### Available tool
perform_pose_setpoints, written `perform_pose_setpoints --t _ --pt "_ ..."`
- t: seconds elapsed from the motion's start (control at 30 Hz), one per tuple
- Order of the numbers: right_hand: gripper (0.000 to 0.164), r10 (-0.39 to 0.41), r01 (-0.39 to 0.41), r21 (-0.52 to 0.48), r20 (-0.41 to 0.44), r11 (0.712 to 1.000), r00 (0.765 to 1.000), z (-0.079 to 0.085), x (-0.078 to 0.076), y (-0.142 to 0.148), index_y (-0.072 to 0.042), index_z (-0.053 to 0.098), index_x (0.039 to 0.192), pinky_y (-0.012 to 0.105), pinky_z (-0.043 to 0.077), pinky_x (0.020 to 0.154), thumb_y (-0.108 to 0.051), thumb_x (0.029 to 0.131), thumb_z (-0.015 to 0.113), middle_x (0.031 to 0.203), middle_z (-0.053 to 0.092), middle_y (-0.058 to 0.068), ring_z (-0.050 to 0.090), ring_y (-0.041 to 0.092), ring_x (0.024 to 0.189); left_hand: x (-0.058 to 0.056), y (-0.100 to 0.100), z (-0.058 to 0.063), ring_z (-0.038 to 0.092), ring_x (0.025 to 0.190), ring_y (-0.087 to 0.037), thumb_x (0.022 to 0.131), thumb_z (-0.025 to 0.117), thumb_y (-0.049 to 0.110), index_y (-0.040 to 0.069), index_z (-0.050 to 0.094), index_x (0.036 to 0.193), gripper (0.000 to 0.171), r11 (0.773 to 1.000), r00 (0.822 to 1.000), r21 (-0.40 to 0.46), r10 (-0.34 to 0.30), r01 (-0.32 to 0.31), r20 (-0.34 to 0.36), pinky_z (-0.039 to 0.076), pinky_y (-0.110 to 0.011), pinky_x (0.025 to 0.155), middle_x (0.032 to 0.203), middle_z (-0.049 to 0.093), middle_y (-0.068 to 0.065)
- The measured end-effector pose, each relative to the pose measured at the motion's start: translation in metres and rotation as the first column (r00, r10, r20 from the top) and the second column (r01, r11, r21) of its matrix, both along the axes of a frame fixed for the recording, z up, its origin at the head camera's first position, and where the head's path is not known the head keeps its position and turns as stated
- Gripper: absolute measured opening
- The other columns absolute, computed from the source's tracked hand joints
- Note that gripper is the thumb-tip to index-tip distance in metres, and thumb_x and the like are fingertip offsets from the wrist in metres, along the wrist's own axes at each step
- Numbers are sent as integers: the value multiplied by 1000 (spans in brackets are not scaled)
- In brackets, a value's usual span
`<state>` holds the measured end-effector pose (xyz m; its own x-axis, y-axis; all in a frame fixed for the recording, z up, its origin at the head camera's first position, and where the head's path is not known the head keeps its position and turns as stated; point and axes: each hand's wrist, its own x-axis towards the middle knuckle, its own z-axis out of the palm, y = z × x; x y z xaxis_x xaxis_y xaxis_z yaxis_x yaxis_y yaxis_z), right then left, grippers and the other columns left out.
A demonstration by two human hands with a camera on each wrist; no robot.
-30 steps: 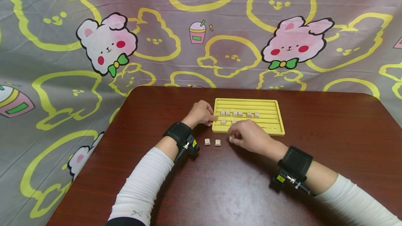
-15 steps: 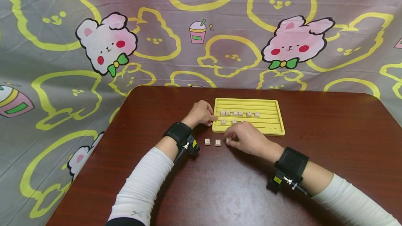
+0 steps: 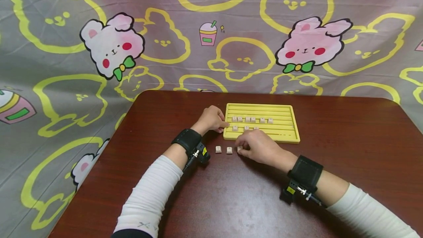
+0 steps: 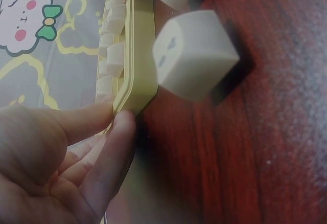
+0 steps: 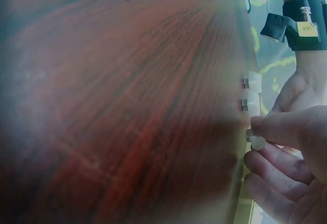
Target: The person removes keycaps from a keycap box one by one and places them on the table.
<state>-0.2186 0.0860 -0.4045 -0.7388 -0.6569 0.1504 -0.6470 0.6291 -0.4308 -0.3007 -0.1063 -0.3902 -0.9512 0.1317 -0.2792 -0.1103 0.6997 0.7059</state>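
A yellow ridged tray [image 3: 279,113] lies on the table, with several pale keycaps [image 3: 248,119] standing in two of its rows. My left hand [image 3: 211,118] pinches the tray's left edge; in the left wrist view the thumb and a finger [image 4: 122,132] meet at its corner. In front of the tray, my right hand [image 3: 262,146] pinches a keycap [image 5: 258,142] between thumb and fingers, low at the tabletop. Two loose keycaps, a left one [image 3: 218,150] and a nearer one [image 3: 229,150], sit in line to its left. The right hand overlaps part of the tray's lower row.
The dark red-brown wooden table [image 3: 347,131] extends around the tray and hands. Behind it hangs a patterned cloth [image 3: 244,17] with cartoon rabbits. Black camera straps, one on the left wrist [image 3: 186,140] and one on the right [image 3: 305,172], sit close above the table.
My right hand has moved slightly left with the keycap, up close to the two loose ones. Another keycap in the tray's lower row has come into view. The left hand stays in place.
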Motion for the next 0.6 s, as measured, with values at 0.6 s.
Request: perform_pose_setpoints --t 0.6 --pt "9 -5 6 27 -39 1000 999 -3 0 -1 -22 77 92 38 58 79 -15 86 76 84 73 -11 67 3 75 3 -1 2 66 52 -12 85 78 11 -3 67 91 18 1000 1000 -14 -5 5 0 63 -28 57 67 68 -9"
